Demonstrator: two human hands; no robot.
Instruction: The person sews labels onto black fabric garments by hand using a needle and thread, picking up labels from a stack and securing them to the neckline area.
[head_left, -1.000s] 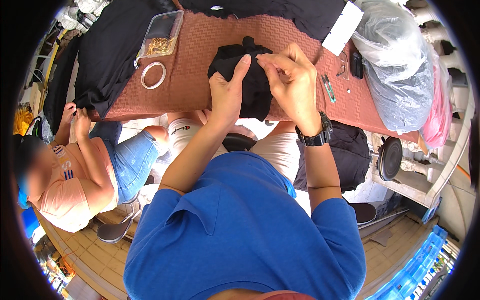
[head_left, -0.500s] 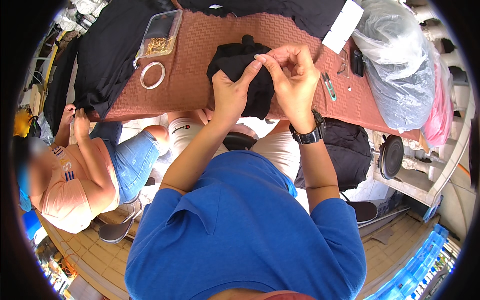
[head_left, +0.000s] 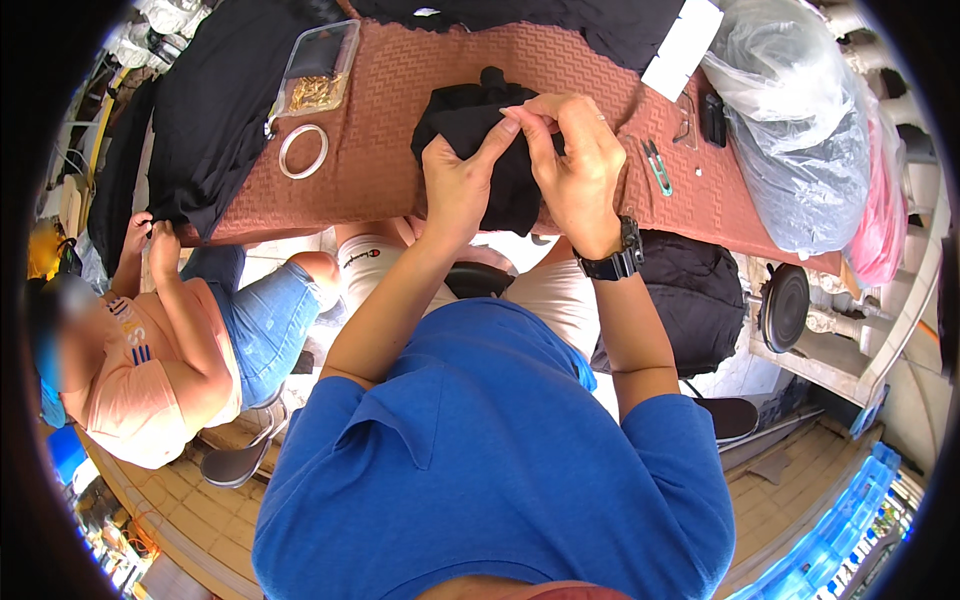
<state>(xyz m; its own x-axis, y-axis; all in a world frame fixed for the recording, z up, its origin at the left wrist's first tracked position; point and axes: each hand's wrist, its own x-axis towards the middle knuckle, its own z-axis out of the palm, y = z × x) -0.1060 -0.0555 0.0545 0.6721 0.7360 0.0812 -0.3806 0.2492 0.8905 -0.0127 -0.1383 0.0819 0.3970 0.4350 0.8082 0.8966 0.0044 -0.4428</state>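
Observation:
A piece of black cloth (head_left: 455,112) is bunched at the near edge of the table, part of it hanging down over that edge. My left hand (head_left: 458,190) is closed on this cloth, its thumb pointing up and its fingers partly hidden by the fabric. My right hand (head_left: 582,170), wearing a ring, pinches thumb against forefinger right at the left thumb's tip, above the cloth. Whatever sits in that pinch is too small to make out. To the right of my hands lie green-handled thread snips (head_left: 658,168).
A brown textured tablecloth (head_left: 390,60) covers the table. At the left are a clear box (head_left: 352,62) of small gold pieces, a white ring (head_left: 283,156) and black fabric (head_left: 205,140) held by a seated person (head_left: 150,390). White paper (head_left: 683,50) and plastic bags (head_left: 790,130) lie right.
My right hand has come slightly left and turned, its fingers curling closer over the left thumb tip. The left hand and the cloth have barely moved.

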